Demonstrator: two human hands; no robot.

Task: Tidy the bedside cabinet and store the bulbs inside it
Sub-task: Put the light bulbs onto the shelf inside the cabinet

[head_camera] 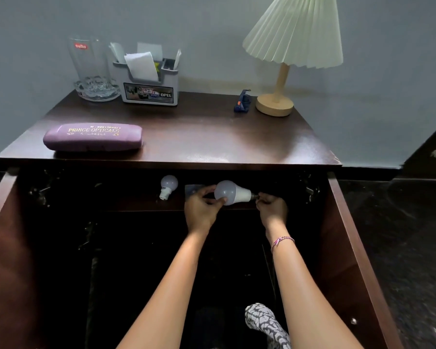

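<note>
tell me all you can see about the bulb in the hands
The held bulb is a white LED-style one: a frosted round dome, a glossy white tapering body and a small metal cap. It lies sideways inside the open cabinet, dome to the left. The left hand grips the dome; the right hand pinches the cap. Whether it rests on the shelf cannot be told.

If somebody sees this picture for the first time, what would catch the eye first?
The left hand and right hand hold a white bulb sideways inside the open cabinet. A smaller bulb rests just to its left. On top, a purple glasses case sits front left and a pleated lamp stands back right.
</note>
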